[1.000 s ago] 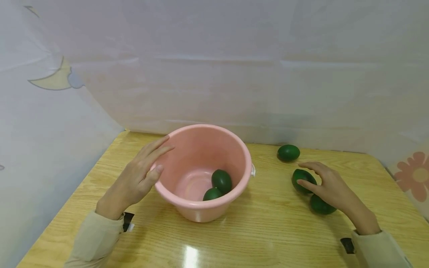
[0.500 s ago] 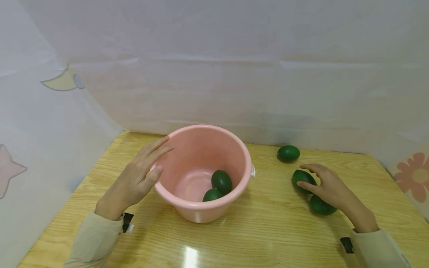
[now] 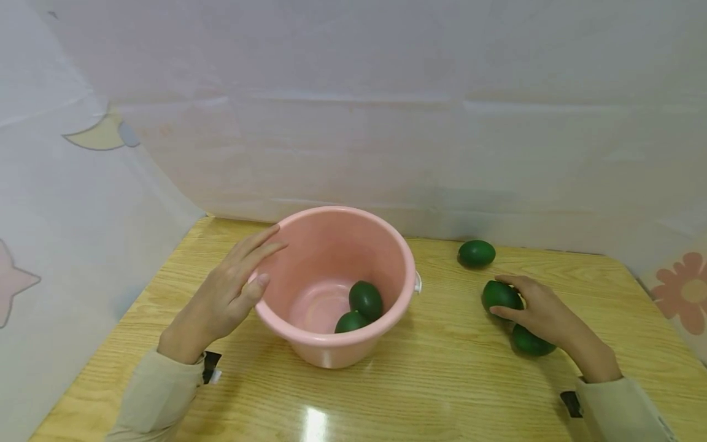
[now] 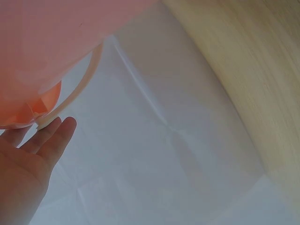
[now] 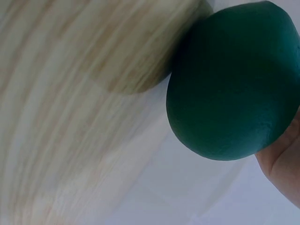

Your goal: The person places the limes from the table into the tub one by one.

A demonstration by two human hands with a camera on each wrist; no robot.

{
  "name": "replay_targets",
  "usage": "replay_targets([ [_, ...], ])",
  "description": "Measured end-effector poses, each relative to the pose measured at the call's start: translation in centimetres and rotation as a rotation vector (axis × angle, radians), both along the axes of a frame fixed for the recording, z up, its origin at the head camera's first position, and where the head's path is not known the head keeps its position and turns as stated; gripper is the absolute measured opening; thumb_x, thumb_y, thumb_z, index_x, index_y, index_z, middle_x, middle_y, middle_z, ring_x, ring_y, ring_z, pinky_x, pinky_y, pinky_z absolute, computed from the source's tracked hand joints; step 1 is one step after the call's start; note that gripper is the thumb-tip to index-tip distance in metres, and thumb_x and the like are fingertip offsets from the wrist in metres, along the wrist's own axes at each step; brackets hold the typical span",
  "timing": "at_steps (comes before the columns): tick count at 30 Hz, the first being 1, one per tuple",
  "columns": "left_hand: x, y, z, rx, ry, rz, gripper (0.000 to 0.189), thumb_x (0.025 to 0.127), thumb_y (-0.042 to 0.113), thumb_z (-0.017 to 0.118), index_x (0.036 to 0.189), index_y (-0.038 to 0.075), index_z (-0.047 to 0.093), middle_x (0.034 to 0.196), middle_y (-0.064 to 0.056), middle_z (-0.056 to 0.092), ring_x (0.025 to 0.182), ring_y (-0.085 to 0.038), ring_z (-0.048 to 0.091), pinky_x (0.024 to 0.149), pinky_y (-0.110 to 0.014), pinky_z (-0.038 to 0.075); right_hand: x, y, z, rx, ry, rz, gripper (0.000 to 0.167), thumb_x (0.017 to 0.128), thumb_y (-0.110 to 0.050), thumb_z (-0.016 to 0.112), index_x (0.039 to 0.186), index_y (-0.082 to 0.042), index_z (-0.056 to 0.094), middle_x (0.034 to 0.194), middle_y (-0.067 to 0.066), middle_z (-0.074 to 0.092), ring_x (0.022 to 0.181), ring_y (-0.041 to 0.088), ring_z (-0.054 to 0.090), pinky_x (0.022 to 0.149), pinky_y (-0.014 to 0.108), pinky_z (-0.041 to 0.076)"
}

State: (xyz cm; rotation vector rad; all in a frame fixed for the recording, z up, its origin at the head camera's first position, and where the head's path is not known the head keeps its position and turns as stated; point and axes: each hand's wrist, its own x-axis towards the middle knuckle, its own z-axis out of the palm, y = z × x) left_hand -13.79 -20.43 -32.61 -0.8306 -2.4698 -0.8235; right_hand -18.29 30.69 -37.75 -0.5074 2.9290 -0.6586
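Observation:
A pink bucket stands on the table with two dark green avocados in it, one leaning against the other. My left hand rests at the bucket's left rim with its fingers extended. In the left wrist view, the fingertips touch the rim beside the pale handle. My right hand pinches a third avocado between thumb and fingers, low over the table. Another avocado lies partly beneath that hand. A large green avocado fills much of the right wrist view.
One more avocado lies near the table's back edge, beyond my right hand. Pale printed sheeting hangs behind and at the sides of the wooden table. A white handle joint sticks out at the bucket's right.
My right thumb and fingers have closed in on the avocado, which has turned slightly. The left hand and the bucket have stayed in place.

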Motion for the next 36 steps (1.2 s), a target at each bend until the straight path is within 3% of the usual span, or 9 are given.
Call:
replay_targets([
  [26,0.05,0.04,0.02,0.006,0.0,0.0,0.048,0.097,0.016,0.044,0.145,0.014,0.051,0.159,-0.006,0.038,0.146,-0.027,0.036,0.108,-0.059,0.037,-0.08,-0.51,-0.22,-0.01,0.01,0.032,0.07,0.082,-0.028,0.08,0.136,0.005,0.05,0.136,0.034,0.051,0.113,0.051,0.057,0.084,0.061,0.051],
  [36,0.03,0.04,0.02,0.005,-0.01,-0.001,0.048,0.097,0.017,0.044,0.145,0.014,0.05,0.159,-0.005,0.037,0.146,-0.027,0.035,0.108,-0.06,0.037,0.24,-0.74,0.06,-0.032,0.044,0.035,0.066,0.084,-0.026,0.079,0.135,0.004,0.052,0.135,0.032,0.053,0.114,0.05,0.057,0.085,0.061,0.05],
])
